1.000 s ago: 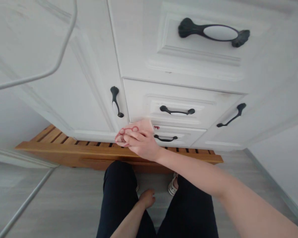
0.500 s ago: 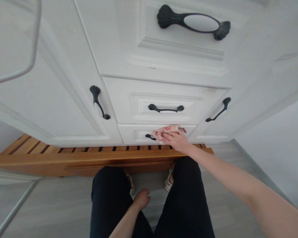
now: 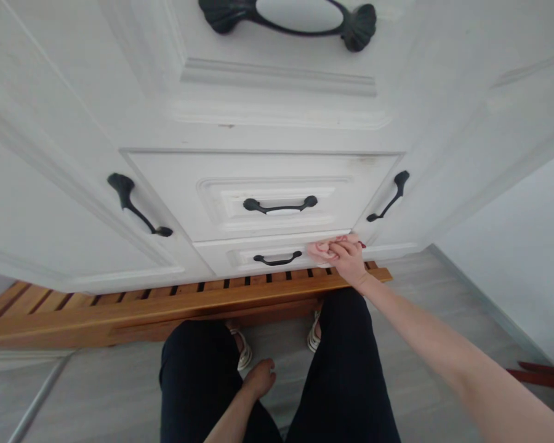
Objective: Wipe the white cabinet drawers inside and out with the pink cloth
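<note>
A: Where are we placing the right hand?

B: We are pressing it against the bottom drawer of the white cabinet, at the drawer's right end, just beside its top right corner. The fingers are curling together and clamping a pink cloth against the drawer front.

A: Where is the cloth lying relative to the drawer handle?

B: We are holding it to the right of the black handle, near it but apart from it. The cloth is bunching under the fingertips and showing beyond them on the left.

A: What is the left hand doing?

B: We are letting it hang low between the knees, above the grey floor. The fingers are curling loosely inward, and they are touching nothing that we can see.

A: What surrounds the work area?

B: We are standing at a slatted wooden bench running under the cabinet; the right wrist is crossing above the bench's right end. Above the bottom drawer is sitting a second drawer, closed.
</note>
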`<act>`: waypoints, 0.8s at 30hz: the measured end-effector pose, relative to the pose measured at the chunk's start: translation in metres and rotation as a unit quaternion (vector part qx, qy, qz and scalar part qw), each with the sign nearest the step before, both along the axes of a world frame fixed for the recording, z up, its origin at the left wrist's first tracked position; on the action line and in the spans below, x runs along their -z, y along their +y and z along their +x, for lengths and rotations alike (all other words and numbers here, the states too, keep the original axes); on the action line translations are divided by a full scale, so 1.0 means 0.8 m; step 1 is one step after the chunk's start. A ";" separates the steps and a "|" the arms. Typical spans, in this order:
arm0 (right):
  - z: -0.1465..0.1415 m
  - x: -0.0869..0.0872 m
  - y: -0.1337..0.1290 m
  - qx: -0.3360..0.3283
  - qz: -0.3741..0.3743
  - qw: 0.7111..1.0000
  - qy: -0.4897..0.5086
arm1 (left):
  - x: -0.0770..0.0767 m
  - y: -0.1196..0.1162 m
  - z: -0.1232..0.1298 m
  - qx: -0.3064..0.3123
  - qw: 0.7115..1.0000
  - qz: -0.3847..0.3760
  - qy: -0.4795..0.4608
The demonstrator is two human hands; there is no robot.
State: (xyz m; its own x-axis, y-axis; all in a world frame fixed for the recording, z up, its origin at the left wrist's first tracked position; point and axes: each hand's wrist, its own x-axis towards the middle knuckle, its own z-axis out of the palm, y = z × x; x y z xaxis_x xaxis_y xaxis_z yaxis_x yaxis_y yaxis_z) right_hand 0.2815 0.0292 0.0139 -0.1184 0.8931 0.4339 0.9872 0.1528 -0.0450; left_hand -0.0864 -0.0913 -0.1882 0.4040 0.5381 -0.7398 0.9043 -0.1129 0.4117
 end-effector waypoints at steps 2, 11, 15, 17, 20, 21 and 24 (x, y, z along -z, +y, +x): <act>-0.009 0.031 -0.009 -0.008 -0.020 1.000 0.002 | 0.001 -0.001 0.000 0.005 1.000 -0.001 0.003; -0.059 0.074 -0.033 -0.030 -0.040 0.996 0.069 | 0.010 -0.007 -0.008 0.010 1.000 0.002 -0.003; -0.090 0.041 -0.066 -0.069 -0.039 0.990 0.119 | 0.012 -0.006 -0.005 -0.011 1.000 0.002 -0.008; -0.102 0.019 -0.073 -0.008 0.004 0.989 0.151 | 0.012 -0.007 -0.003 -0.020 1.000 0.000 -0.016; -0.119 -0.009 -0.057 0.147 0.105 0.962 0.206 | 0.013 -0.008 -0.002 -0.030 0.999 -0.003 -0.026; -0.128 -0.014 -0.045 0.186 0.125 0.949 0.223 | 0.012 -0.008 -0.002 -0.033 0.999 -0.004 -0.027; -0.167 -0.023 -0.007 0.188 0.129 0.947 0.225 | 0.011 -0.007 -0.002 -0.041 0.999 -0.003 -0.032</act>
